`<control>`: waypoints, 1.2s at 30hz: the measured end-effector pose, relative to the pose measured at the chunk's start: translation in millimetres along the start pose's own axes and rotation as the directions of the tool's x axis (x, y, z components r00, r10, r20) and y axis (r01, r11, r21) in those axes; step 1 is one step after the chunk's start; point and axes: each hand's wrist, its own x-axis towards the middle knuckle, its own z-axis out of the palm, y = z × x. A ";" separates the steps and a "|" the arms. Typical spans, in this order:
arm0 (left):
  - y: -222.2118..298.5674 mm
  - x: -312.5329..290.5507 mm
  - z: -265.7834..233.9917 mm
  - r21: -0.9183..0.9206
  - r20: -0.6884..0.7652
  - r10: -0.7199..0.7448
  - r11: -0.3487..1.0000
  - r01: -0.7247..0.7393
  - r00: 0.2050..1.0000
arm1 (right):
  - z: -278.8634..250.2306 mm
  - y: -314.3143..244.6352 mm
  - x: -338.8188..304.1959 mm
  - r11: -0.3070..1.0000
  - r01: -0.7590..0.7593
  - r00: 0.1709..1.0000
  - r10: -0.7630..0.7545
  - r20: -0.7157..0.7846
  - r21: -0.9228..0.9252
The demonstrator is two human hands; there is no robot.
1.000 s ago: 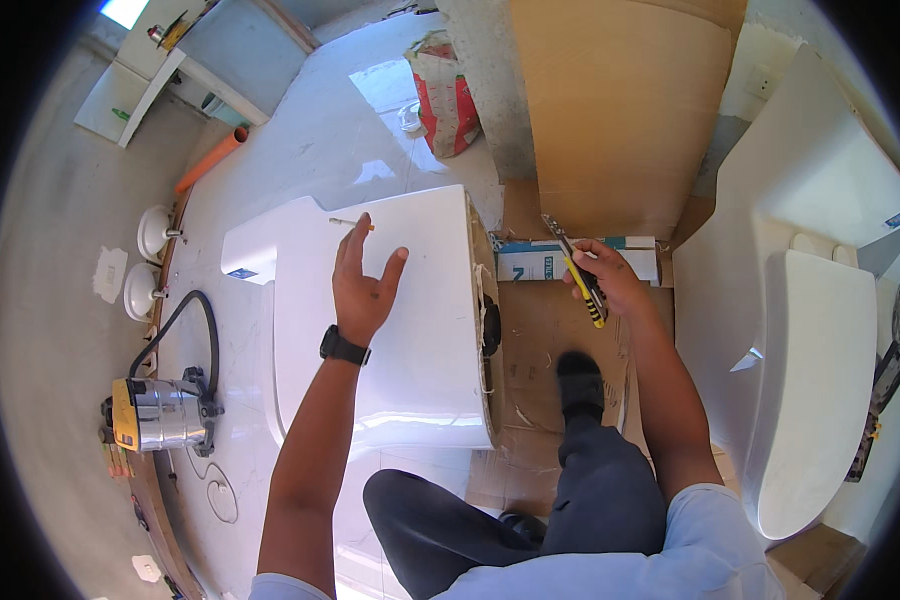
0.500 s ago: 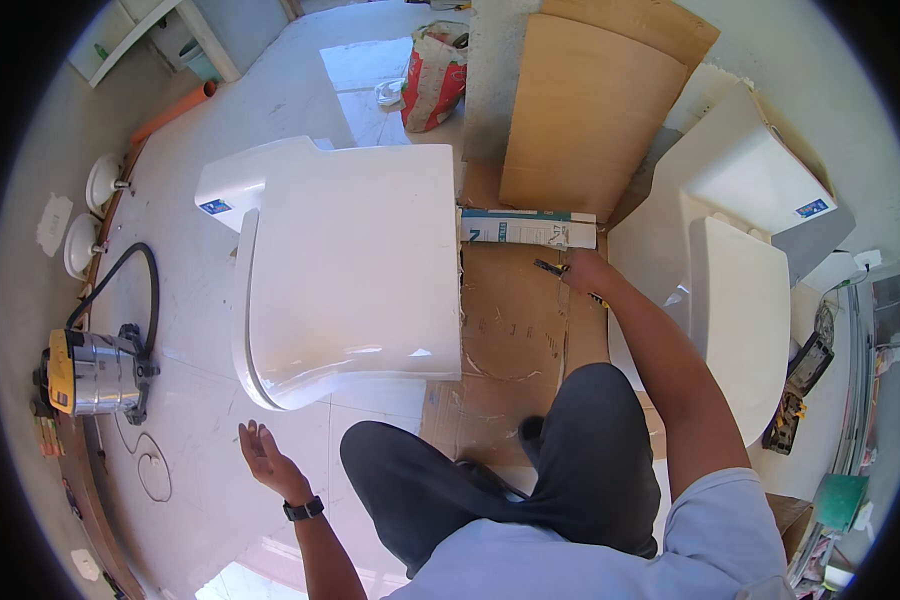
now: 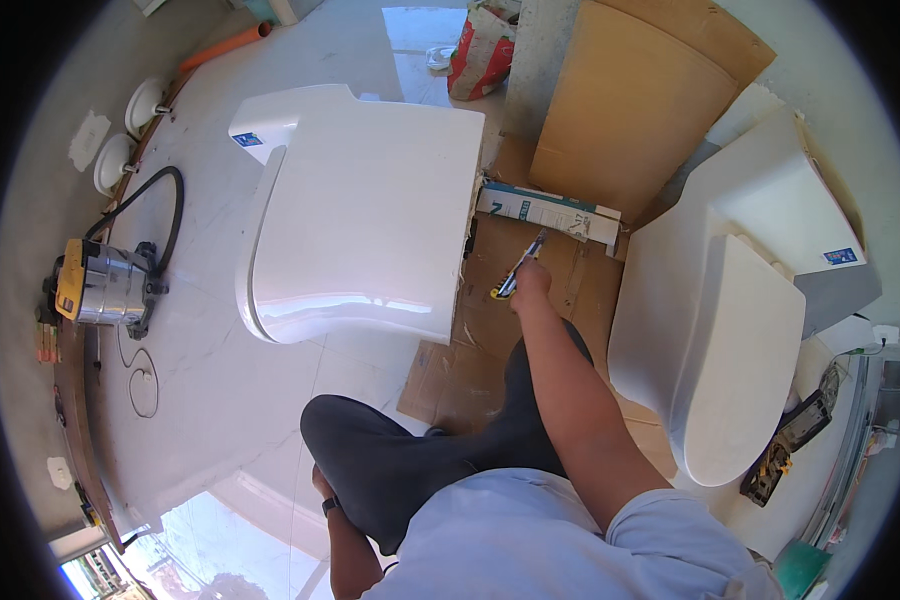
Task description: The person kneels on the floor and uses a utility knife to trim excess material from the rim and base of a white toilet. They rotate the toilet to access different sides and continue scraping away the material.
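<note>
My right hand (image 3: pixel 532 283) is closed round a slim utility knife (image 3: pixel 518 270) with yellow and black on its handle, its tip pointing away from me. The knife is above a flat cardboard sheet (image 3: pixel 485 335), short of a long white and teal carton (image 3: pixel 550 212). To the left of that hand a white toilet (image 3: pixel 370 200) lies on its side, its base facing the cardboard. Low beside my left knee is my left hand (image 3: pixel 322 484), wearing a dark wristband; the knee hides its fingers.
A second white toilet (image 3: pixel 740 350) stands close on the right, with an open tool case (image 3: pixel 785 445) beyond it. Large cardboard sheets (image 3: pixel 610 110) lean at the back near a red and white sack (image 3: pixel 482 55). A yellow and steel vacuum cleaner (image 3: pixel 110 285) stands far left.
My right hand has shifted left with the knife, closer to the toilet on its side. My left hand has dropped from an open, raised pose to beside my knee. The view has turned.
</note>
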 end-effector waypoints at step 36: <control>376.0 -183.6 65.7 -0.434 0.788 0.438 0.894 0.114 -0.433 | -12.4 277.5 -60.9 0.951 -0.310 0.946 0.307 0.107 0.012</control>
